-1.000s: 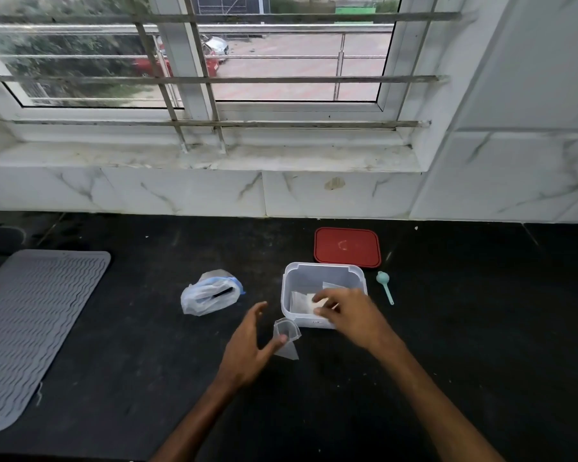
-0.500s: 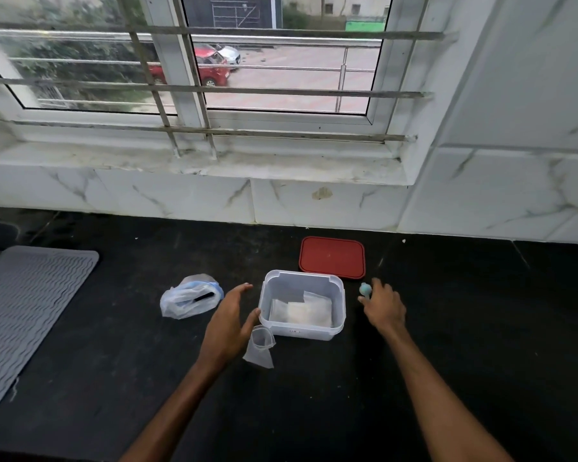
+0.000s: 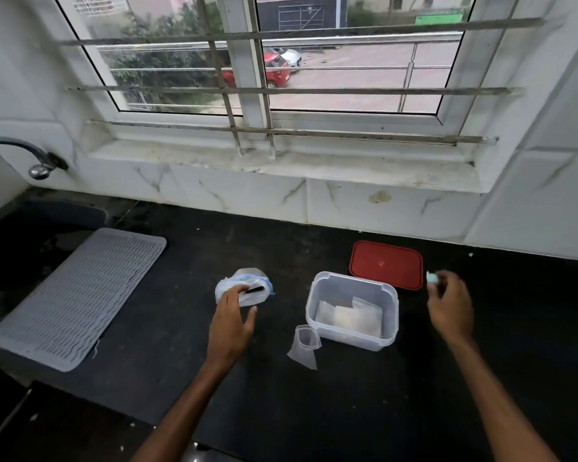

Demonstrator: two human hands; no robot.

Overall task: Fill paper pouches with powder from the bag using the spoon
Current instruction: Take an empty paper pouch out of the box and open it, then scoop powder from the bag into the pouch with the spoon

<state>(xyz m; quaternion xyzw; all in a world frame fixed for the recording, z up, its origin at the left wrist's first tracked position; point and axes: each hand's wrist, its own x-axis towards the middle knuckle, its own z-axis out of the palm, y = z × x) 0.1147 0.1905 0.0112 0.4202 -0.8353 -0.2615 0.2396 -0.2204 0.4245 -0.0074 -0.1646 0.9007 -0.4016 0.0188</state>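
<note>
In the head view, the bag (image 3: 254, 296) is seen as a crumpled white plastic bundle with a blue rim and a dark slot at its mouth. It lies near the middle of the black counter (image 3: 314, 411), well left of the clear container (image 3: 351, 340). The left hand (image 3: 229, 325) is laid on the bag with its fingers straight and the thumb spread wide, nothing being grasped. The spoon (image 3: 431, 277), pale teal and blurred, is pinched in the curled fingers of the right hand (image 3: 449, 310), which is raised just right of the red lid (image 3: 386, 265). Flat white pouches (image 3: 344, 316) are stacked inside the container, and one open pouch (image 3: 303, 348) lies on the counter, touching the container's near left corner. The lid is set flat behind the container, toward the counter's back edge under the tiled wall. A grey ribbed mat (image 3: 77, 295) covers the left end, below a tap (image 3: 37, 158). A strip of dark counter is seen between bag and container, and a wider stretch runs between the forearms toward the near edge.
</note>
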